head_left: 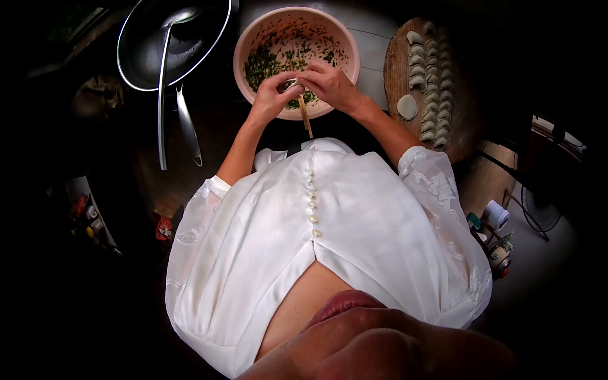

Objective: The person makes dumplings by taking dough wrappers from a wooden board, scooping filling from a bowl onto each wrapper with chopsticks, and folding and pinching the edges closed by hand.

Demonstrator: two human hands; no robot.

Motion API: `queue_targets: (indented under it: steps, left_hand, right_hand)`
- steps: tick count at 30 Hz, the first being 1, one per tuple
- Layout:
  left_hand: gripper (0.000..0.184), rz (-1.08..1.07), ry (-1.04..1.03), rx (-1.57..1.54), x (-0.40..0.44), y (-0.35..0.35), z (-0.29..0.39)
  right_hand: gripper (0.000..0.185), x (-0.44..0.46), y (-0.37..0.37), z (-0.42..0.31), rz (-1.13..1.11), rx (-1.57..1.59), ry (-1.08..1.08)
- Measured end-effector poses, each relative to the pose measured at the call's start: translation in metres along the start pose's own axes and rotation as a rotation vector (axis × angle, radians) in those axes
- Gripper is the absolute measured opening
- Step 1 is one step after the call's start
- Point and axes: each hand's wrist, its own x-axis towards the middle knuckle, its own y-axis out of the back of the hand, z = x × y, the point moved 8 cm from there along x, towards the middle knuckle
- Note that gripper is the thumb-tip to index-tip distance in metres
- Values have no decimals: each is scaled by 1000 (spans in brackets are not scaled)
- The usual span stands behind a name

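Both my hands are together over a pink bowl that holds chopped green filling. My left hand has its fingers curled round a small pale dumpling wrapper, partly hidden by the fingers. Fingers of my right hand pinch the other side of the same wrapper. Wooden chopsticks lean in the bowl below my hands, their ends pointing toward my body. To the right, a round wooden board bears rows of folded dumplings and one flat round wrapper.
At the upper left is a dark pan with a metal ladle across it and a handle reaching toward me. Bottles and small jars stand low at the right. A red packet lies at the lower left.
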Motion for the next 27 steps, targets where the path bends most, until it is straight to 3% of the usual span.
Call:
queue_targets:
  steps: [2, 3, 6, 12, 18, 25, 27]
  left_hand:
    - [39, 53, 49, -91, -4, 4, 3]
    - [39, 42, 50, -84, -6, 4, 6]
    - [38, 122, 65, -269, -12, 12, 13]
    - [40, 142, 76, -290, -13, 20, 10]
    - [40, 127, 78, -275, -12, 17, 10]
    - [38, 127, 83, -254, -12, 14, 11]
    - [38, 146, 85, -246, -13, 13, 11]
  right_hand:
    - [17, -6, 8, 18, 140, 252, -239]
    - [17, -10, 9, 21, 151, 249, -245]
    - [20, -35, 3, 51, 179, 506, -575]
    - [24, -51, -22, 44, 298, 720, -598]
    - [28, -48, -48, 42, 263, 1014, -696]
    - [23, -48, -48, 43, 271, 882, -734]
    - [21, -43, -29, 33, 300, 561, -644]
